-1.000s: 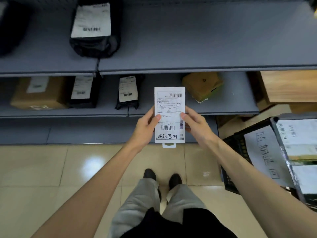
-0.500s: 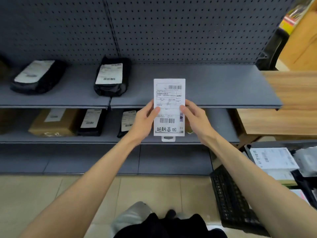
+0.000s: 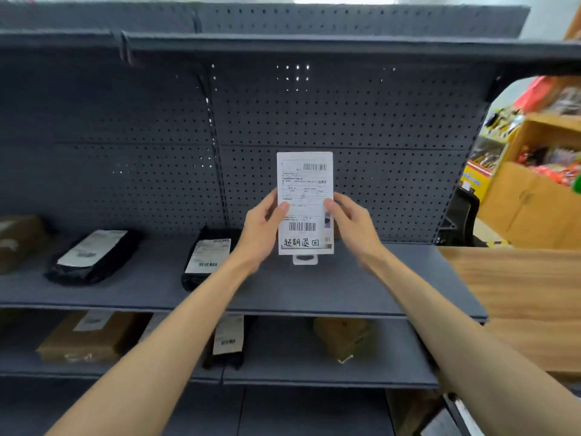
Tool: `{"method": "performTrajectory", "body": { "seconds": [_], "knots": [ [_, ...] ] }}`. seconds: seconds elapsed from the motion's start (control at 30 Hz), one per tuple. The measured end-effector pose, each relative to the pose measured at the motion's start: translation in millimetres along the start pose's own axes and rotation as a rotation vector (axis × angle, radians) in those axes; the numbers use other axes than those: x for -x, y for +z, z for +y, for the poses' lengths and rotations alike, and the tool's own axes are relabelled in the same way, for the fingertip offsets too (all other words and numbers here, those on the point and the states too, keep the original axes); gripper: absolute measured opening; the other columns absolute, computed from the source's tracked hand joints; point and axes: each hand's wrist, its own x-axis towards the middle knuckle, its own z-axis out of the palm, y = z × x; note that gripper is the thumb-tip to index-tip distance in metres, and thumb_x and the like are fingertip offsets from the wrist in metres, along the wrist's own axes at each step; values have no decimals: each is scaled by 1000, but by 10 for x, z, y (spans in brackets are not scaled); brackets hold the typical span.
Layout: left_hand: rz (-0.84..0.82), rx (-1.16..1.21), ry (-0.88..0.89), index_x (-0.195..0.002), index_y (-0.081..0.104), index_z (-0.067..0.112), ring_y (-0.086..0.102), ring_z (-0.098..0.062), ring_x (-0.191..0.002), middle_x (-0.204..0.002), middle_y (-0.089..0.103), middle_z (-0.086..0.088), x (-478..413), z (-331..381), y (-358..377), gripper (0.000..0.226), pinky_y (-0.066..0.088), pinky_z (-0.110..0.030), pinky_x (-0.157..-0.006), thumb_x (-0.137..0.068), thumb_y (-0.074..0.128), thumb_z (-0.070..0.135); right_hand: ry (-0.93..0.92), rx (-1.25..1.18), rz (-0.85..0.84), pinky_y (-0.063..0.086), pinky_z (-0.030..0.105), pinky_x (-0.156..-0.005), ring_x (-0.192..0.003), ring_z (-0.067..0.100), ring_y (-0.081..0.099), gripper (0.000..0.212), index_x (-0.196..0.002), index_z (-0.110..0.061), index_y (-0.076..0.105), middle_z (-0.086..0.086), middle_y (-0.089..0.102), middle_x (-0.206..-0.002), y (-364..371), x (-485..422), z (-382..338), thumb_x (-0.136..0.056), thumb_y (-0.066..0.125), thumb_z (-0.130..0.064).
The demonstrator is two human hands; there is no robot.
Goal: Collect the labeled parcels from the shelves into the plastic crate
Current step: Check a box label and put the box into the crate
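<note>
head view: i hold the parcel (image 3: 304,202) upright before the pegboard (image 3: 377,121). my left hand (image 3: 262,229) pinches its left edge and my right hand (image 3: 353,226) pinches its right edge, thumbs on the label. its hang tab points down, over the middle shelf (image 3: 330,291), which is bare from there to its right end. a black bag (image 3: 206,258) lies just left of my left wrist, a far bag (image 3: 91,256) beyond it. a wooden counter (image 3: 518,294) sits at the shelf's right end. since a second ago my grip is unchanged, but the view has lifted: floor and crate are gone, and the top shelf (image 3: 314,45) shows.
</note>
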Motion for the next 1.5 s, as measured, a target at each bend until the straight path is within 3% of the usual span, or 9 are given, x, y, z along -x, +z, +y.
{"method": "performTrajectory", "body": {
  "seconds": [0.17,0.27,0.5,0.87,1.07,1.17,1.23,1.37,1.5],
  "knots": [
    [14,9,44,-146,51,17,64,-2,-117,-132,66,9,-173,230,1,39,51,-15,-92,-107,47,14,-60,24,16,47,8,-82,-98,-9,65,25,-123,-21,64,-22,69,-108,-73,-187,-250,-104,50,-25],
    [11,0,59,-147,50,17,64,0,-116,-131,66,11,-246,357,31,40,51,-13,-90,-107,46,14,-76,7,30,47,8,-81,-97,-10,64,21,-120,-24,64,-25,68,-105,-128,-249,-332,-104,49,-23],
    [-7,-11,83,-150,46,16,64,0,-116,-132,65,10,-321,498,102,43,52,-13,-87,-108,45,15,-138,-50,37,49,7,-75,-93,-10,66,27,-128,-14,59,-17,67,-109,-220,-292,-392,-105,46,-18],
    [19,13,80,-148,49,19,63,-4,-119,-132,66,10,-304,412,105,41,52,-17,-91,-107,47,15,-143,14,28,51,9,-79,-96,-8,66,30,-131,-14,58,-15,69,-111,-231,-295,-364,-105,47,-23],
    [39,72,53,-141,54,22,66,-5,-116,-129,68,9,-353,380,134,36,53,-16,-88,-107,48,13,-88,97,-6,51,23,-93,-104,-2,65,35,-129,-14,61,-13,70,-114,-354,-369,-401,-101,54,-33],
    [30,97,43,-140,55,23,65,-4,-117,-129,68,11,-411,345,183,36,53,-19,-93,-106,49,12,-54,162,-19,49,23,-96,-105,-5,61,37,-127,-15,63,-16,68,-113,-477,-384,-406,-102,50,-39],
    [13,120,34,-144,53,19,64,-3,-117,-129,68,12,-466,325,241,38,53,-19,-95,-106,49,12,-25,226,22,44,19,-90,-98,-9,57,41,-123,-13,65,-17,66,-105,-596,-402,-370,-104,44,-42],
    [-67,164,27,-144,53,18,64,-2,-117,-129,68,12,-626,288,458,39,53,-16,-90,-106,50,12,56,551,97,43,33,-70,-75,23,58,50,-104,2,63,22,68,-96,-977,-438,-203,-101,45,-44],
    [-187,205,15,-142,56,18,63,-4,-121,-131,67,10,-835,275,887,37,51,-24,-102,-105,52,14,152,909,135,53,42,-80,-89,31,64,39,-103,-7,67,14,71,-99,-1525,-305,-107,-100,47,-40]
  ]
}}
